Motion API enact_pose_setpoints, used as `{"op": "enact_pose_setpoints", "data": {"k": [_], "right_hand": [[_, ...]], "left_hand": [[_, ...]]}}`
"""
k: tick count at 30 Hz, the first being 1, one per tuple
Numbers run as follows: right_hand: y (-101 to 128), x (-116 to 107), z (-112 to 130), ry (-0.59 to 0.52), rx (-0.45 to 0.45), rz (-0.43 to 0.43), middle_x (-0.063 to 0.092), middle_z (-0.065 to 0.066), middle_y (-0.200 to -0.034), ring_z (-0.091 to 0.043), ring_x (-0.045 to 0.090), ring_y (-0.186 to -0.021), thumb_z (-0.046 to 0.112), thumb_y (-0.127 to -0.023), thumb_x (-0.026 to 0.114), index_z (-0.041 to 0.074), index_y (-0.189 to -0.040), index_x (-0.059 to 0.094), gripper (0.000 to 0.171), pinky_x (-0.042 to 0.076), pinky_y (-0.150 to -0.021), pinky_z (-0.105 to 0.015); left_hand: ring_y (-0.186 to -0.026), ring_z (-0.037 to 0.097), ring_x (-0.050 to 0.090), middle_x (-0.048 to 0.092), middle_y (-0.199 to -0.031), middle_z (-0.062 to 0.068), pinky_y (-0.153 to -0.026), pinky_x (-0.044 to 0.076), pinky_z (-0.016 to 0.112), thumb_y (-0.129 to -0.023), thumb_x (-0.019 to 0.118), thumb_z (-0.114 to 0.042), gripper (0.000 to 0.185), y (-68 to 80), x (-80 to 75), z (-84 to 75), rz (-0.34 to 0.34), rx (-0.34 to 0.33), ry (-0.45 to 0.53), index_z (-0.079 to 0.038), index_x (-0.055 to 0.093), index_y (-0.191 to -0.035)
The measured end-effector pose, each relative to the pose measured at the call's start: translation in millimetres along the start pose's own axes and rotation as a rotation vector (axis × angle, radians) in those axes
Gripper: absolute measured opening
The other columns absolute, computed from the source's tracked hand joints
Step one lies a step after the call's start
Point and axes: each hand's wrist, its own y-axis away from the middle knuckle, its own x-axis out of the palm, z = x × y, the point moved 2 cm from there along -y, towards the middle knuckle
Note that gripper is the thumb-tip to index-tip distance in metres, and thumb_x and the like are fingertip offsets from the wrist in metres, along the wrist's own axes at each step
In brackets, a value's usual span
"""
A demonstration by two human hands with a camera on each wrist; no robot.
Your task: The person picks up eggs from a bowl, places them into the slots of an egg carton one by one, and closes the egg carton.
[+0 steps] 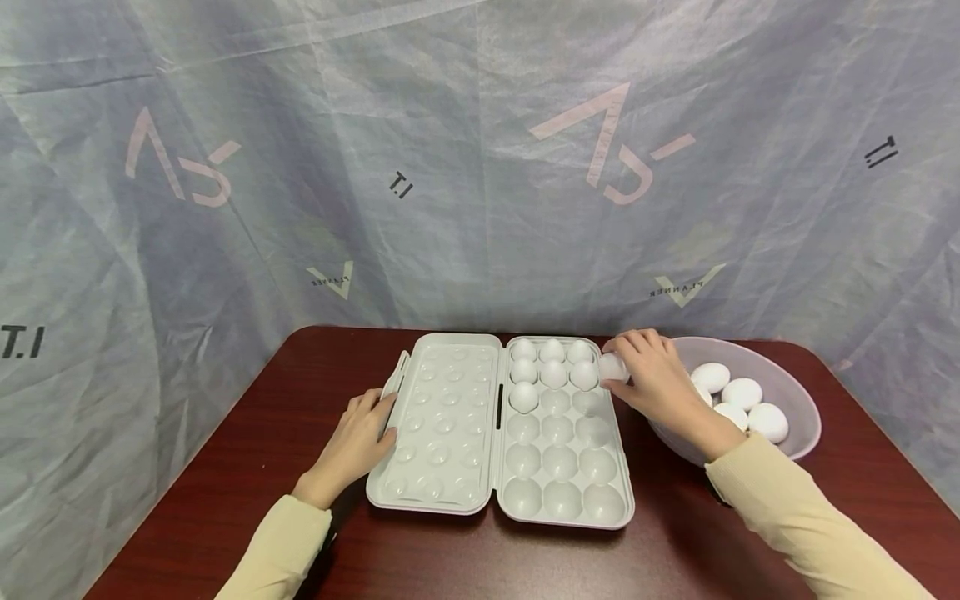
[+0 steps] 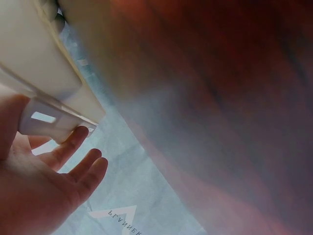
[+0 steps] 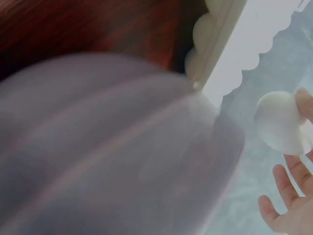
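A pale grey egg tray lies open on the table, its lid flat to the left. Several white eggs fill the far cups; the near cups are bare. My right hand pinches one white egg just at the tray's far right edge, beside the filled rows. In the right wrist view that egg sits at my fingertips, a little off the tray's scalloped edge. My left hand rests with straight fingers against the lid's left rim, touching its latch tab.
A lilac bowl with several more eggs stands right of the tray, under my right wrist; its wall fills the right wrist view. The dark red table ends at a draped grey sheet behind.
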Motion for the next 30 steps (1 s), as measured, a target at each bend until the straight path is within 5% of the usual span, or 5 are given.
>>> {"op": "enact_pose_setpoints", "data": {"k": [15,30], "right_hand": [[-5.0,47.0,22.9,-0.028,-0.056,0.090,0.056,-0.007,-0.100,-0.027,0.047,-0.096,0.019,-0.064,0.081,0.008,-0.099,0.057,0.044,0.034,-0.080,-0.045],[-9.6,71.8,32.7,-0.034,-0.097,0.128,0.058,-0.004,-0.097,-0.026,0.048,-0.094,0.022,-0.063,0.082,0.010,-0.097,0.059,0.043,0.038,-0.082,-0.046]], "left_hand": [[-0.111,0.042,0.046,0.050,-0.120,0.021,-0.084,0.041,0.051,-0.080,0.063,-0.013,0.048,-0.4,1.3,0.6,0.005,-0.001,0.000,0.002,0.052,-0.125],[-0.111,0.041,0.046,0.050,-0.120,0.021,-0.084,0.041,0.052,-0.080,0.063,-0.012,0.048,0.2,0.7,0.4,-0.004,0.001,0.002,0.002,0.053,-0.125]]}}
